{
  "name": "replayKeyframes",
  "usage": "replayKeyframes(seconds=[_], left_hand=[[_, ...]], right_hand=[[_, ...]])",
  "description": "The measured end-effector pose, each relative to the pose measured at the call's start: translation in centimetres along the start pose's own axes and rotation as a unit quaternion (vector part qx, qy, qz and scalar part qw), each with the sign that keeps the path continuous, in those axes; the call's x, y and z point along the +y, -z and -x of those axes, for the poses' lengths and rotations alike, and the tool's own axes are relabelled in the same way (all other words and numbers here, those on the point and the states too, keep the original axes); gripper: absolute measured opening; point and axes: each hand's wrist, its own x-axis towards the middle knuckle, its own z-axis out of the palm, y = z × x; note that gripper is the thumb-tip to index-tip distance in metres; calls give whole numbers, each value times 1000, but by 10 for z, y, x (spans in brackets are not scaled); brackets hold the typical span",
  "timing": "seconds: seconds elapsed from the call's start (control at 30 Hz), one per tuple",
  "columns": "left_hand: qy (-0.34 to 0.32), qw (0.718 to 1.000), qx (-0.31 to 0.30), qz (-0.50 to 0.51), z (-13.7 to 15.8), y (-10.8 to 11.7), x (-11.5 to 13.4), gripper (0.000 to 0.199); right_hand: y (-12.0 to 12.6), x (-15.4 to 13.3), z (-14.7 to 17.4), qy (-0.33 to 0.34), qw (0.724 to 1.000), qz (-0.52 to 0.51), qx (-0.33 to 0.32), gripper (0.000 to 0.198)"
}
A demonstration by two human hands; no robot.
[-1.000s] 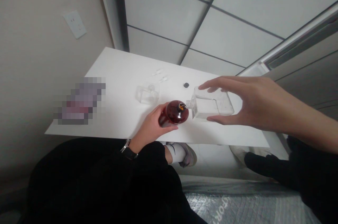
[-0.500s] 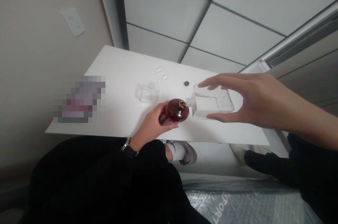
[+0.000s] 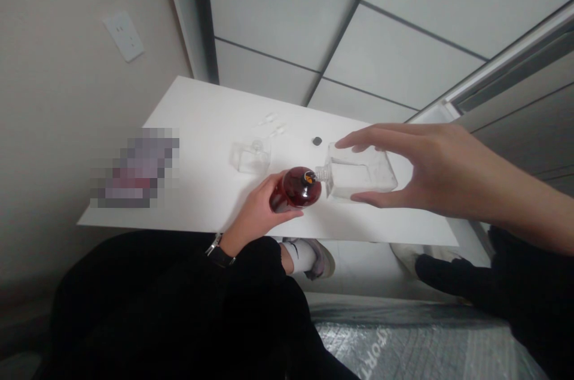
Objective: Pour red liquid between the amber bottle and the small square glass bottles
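Note:
My left hand [image 3: 255,210] wraps round a dark red-brown bottle [image 3: 299,187], whose uncapped mouth points up toward me. In my right hand [image 3: 417,168] is a clear square bottle [image 3: 359,172], tipped on its side between thumb and fingers. Its threaded neck lies at the mouth of the brown bottle. Whether liquid is flowing between them I cannot make out. A small black cap [image 3: 317,141] lies on the table just beyond the two bottles. Left of the brown bottle stands another clear square bottle [image 3: 253,159].
The bottles are above a white table [image 3: 197,189]. Small clear-and-white pieces [image 3: 272,124] lie toward its far edge. A pixelated object [image 3: 139,171] rests at the left end. Behind the table rises a panelled surface [image 3: 269,9]; a wall with a socket [image 3: 124,36] is at left.

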Motion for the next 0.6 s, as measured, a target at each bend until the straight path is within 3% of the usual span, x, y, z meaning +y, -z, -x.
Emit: replayKeyframes(seconds=[0.6], left_hand=[[9, 1000, 3, 6, 1, 0, 1, 73]], right_hand=[[1, -3, -1, 5, 1000, -10, -3, 49]])
